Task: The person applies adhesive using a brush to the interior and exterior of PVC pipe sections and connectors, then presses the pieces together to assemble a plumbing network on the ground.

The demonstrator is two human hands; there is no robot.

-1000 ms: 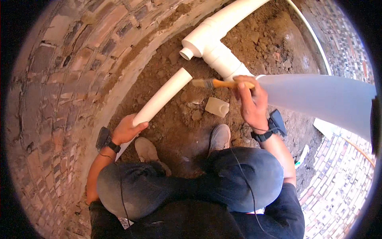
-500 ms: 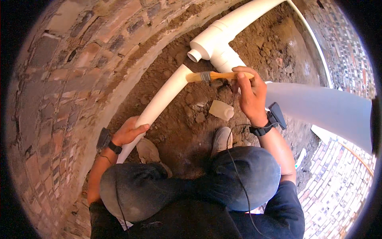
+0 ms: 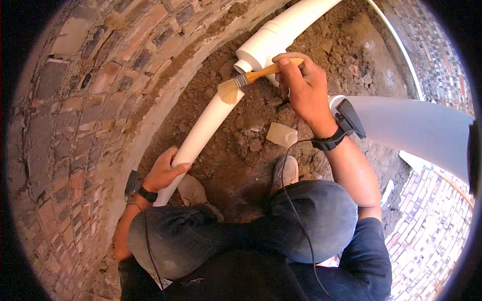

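Observation:
My left hand point(image 3: 168, 170) is wrapped round the lower part of a white plastic pipe point(image 3: 202, 131), which slants up and away from me. In my right hand point(image 3: 303, 88) is a paintbrush point(image 3: 261, 73) with a wooden handle, pinched between thumb and fingers. Its pale bristles lie flat on the pipe's far end. Just beyond that end, apart from it, is the small open socket of a large white pipe fitting point(image 3: 261, 47). The brush and my right hand hide part of the fitting's side branch.
A translucent plastic bottle point(image 3: 282, 135) lies on the brown soil between my shoes and the fitting. At the right is a wide white pipe point(image 3: 406, 123). A curved brick wall point(image 3: 85, 110) rises close on my left. Thin black cables hang from both wrist straps.
The brush has shifted from the pipe's edge onto the top of its end, its bristles now splayed there. My right hand has moved a little left and away from me.

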